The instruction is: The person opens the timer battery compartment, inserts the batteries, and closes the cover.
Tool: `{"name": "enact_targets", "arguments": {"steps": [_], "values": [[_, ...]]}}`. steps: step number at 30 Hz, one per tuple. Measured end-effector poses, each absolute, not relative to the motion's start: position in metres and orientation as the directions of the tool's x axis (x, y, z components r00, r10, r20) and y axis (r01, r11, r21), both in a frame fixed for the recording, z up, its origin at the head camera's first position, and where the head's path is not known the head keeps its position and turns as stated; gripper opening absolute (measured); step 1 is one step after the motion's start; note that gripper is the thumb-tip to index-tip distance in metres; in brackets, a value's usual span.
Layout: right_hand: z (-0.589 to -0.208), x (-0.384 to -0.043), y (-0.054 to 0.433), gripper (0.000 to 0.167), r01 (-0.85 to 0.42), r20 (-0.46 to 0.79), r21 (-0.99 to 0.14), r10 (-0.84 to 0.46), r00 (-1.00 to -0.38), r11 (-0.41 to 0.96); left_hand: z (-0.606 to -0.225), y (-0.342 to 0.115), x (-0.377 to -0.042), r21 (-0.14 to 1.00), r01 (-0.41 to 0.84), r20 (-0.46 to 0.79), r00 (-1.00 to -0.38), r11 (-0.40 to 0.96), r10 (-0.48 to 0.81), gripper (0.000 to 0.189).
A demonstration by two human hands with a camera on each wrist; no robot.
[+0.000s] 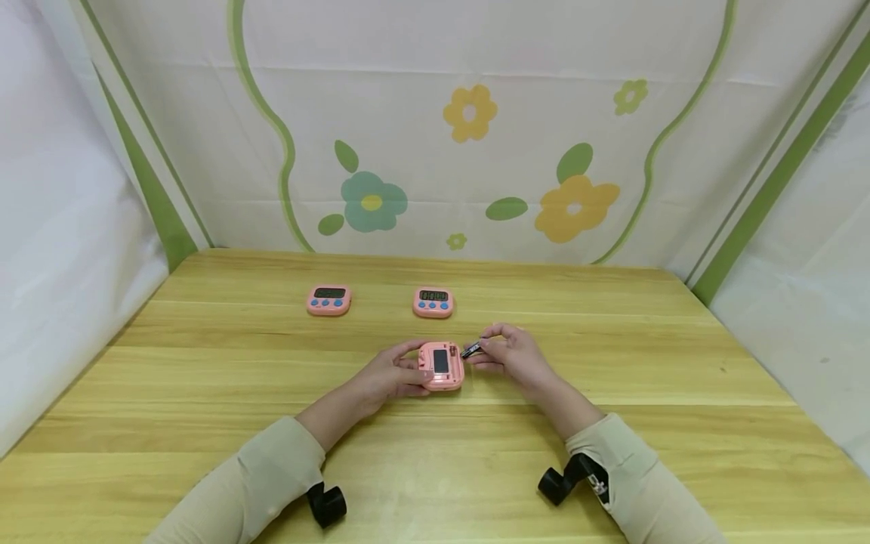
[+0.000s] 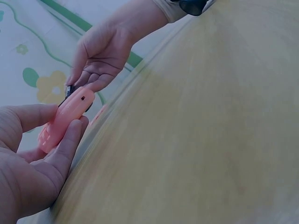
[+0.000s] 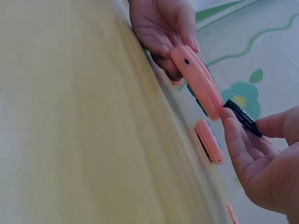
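Note:
My left hand (image 1: 394, 376) grips a pink digital timer (image 1: 426, 384), its back facing up and its battery slot uncovered. The thumb lies over the back and the fingers are underneath, as the left wrist view shows. In my right hand (image 1: 510, 355), a small black battery (image 1: 472, 348) is pinched between thumb and fingers. One end of the battery points toward the timer's right edge. From the right wrist view, the battery (image 3: 243, 117) is close beside the timer's rim (image 3: 198, 81); whether they touch, I cannot tell.
Two more pink timers stand face up with blue buttons, one (image 1: 329, 301) at the back left and one (image 1: 433, 302) just beyond the held timer. A thin pink edge (image 1: 519, 328) shows behind my right hand. The wooden table (image 1: 435, 468) meets a flowered curtain (image 1: 408, 136) at its back.

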State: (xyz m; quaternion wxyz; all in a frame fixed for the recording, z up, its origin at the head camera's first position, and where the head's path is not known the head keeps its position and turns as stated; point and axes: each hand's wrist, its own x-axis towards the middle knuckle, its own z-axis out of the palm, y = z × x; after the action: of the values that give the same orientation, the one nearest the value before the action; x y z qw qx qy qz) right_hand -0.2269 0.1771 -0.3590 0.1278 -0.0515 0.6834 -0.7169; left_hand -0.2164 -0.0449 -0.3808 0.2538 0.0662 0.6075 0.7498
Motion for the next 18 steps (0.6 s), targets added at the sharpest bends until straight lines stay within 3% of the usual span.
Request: {"name": "enact_targets", "arguments": {"steps": [12,18], "values": [[-0.357,-0.215,0.165,0.015,-0.193,0.151,-0.967,-0.236,-0.96,0.165,-0.379,-0.045,-0.215,0.946,-0.301,-0.219,-0.864,-0.117,0.454,0.062],[-0.358,-0.214,0.165,0.017,-0.26,0.197,-0.943,-0.28,-0.94,0.21,-0.379,-0.046,-0.215,0.948,-0.295,-0.206,-0.859,-0.124,0.468,0.061]]}}
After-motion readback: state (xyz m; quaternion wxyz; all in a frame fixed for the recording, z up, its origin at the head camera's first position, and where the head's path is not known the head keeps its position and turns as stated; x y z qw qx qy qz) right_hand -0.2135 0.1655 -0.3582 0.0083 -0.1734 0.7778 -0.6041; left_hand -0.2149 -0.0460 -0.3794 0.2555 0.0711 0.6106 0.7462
